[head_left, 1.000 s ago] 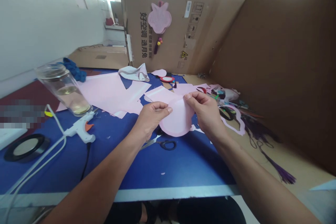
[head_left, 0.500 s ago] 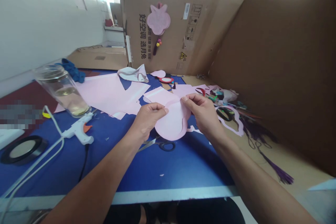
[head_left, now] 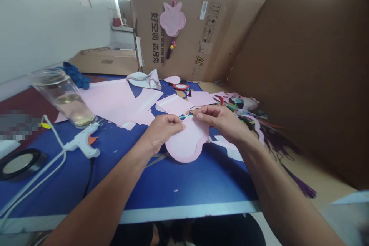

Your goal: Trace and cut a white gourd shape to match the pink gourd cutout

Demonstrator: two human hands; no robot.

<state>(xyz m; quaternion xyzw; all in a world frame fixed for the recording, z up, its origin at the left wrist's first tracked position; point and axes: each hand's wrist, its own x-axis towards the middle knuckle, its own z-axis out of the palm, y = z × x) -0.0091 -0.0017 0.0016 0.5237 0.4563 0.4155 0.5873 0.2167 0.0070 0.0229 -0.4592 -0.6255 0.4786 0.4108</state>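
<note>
Nearer than half a second ago, the cutout [head_left: 186,144] now hides the scissors' [head_left: 157,158] handles, above the middle of the worktop [head_left: 201,190]. The left hand [head_left: 166,130] pinches its far left edge, probably to steady it with the pale middle uncovered. The right hand [head_left: 223,121] is at its far edge; whether it grips cannot be told. The glue gun [head_left: 83,142] lies left, perhaps for elbow room.

Glue gun [head_left: 83,141] left of held cutout [head_left: 186,144]
</note>
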